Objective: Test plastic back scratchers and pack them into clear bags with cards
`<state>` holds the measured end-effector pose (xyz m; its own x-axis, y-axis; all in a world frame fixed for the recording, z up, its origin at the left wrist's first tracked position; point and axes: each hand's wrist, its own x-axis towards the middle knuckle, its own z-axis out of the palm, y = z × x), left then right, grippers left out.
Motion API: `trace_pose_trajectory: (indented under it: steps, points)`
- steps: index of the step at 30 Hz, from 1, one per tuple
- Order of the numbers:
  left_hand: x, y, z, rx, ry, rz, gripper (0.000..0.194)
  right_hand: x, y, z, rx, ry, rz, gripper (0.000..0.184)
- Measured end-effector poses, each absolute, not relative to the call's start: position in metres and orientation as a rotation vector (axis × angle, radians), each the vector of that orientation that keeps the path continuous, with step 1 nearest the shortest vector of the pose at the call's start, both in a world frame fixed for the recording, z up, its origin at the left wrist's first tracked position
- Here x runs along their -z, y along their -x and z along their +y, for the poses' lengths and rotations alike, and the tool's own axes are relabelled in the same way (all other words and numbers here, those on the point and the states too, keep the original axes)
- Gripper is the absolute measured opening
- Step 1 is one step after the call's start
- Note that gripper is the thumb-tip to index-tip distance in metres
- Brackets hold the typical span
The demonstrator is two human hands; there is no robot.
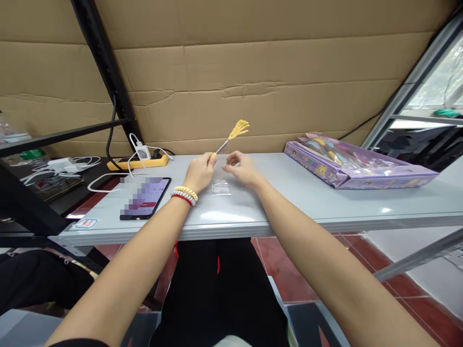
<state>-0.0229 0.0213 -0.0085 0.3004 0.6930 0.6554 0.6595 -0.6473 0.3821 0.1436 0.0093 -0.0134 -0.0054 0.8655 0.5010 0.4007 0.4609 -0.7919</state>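
Note:
My left hand (200,171) is closed around the handle of a small yellow back scratcher (239,129). Its thin metal rod slants up and to the right, ending in a hand-shaped yellow head. Just right of the rod, my right hand (241,167) has loosely curled fingers, with a gap between thumb and fingertips and nothing visible in them. A clear plastic wrapper (221,187) lies on the tabletop below and between both hands.
The grey table (231,230) backs onto a cardboard wall (253,77). At right lies a purple box (383,181) of plastic-wrapped items. A phone (152,195) rests at left, near a yellow power strip (144,163) with a white charger (143,152) and cable.

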Motion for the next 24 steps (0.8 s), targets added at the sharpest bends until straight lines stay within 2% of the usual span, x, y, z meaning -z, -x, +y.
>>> trace_pose_trajectory:
  steps: [3,6,9,14,20,24]
  points:
    - [0.007,0.032,0.026,-1.310,-2.449,1.443,0.028,0.022,-0.139,0.008,-0.204,1.427,-1.947,0.038]
    - [0.008,0.037,0.028,-1.252,-2.395,1.572,0.034,0.022,-0.134,0.002,-0.154,1.634,-2.139,0.043]
    - [0.010,0.039,0.029,-1.202,-2.379,1.612,0.034,0.017,-0.133,-0.004,-0.258,1.663,-2.185,0.041]
    - [0.012,0.039,0.027,-1.119,-2.428,1.527,0.033,0.012,-0.134,-0.005,-0.540,1.414,-2.000,0.038]
    - [0.010,0.032,0.017,-1.052,-2.527,0.919,0.028,0.010,-0.133,-0.001,-0.948,0.997,-1.581,0.041]
    - [0.010,0.028,0.020,-1.161,-2.237,0.896,0.041,0.005,-0.138,0.002,-1.045,0.875,-1.342,0.044]
